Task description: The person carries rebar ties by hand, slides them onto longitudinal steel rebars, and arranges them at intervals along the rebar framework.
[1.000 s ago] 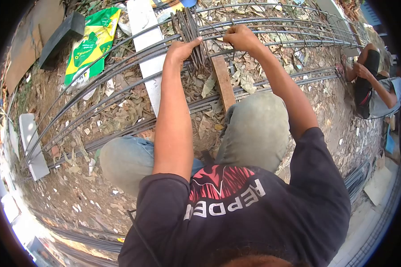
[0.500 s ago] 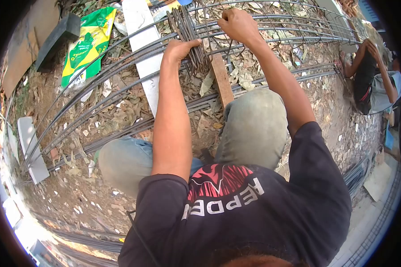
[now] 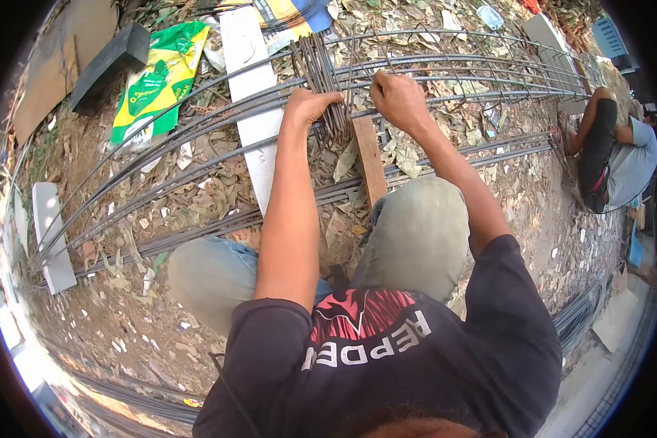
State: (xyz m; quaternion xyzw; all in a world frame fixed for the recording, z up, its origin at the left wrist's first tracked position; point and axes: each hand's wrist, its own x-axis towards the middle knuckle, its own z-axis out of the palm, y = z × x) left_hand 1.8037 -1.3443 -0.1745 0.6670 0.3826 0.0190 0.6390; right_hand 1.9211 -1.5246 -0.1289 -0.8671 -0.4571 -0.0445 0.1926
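Left fingers (image 3: 331, 98) against dark, bunched stirrups (image 3: 315, 67)

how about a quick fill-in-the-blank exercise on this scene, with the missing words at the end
1. The hand on the bunched metal rods is the person's ____ one.
2. The sack beside the long white board is printed in green, white and ____.
3. The colour of the letters on the dark shirt is ____.
4. A co-worker is near the ____ edge of the picture.

Missing words: left; yellow; white; right
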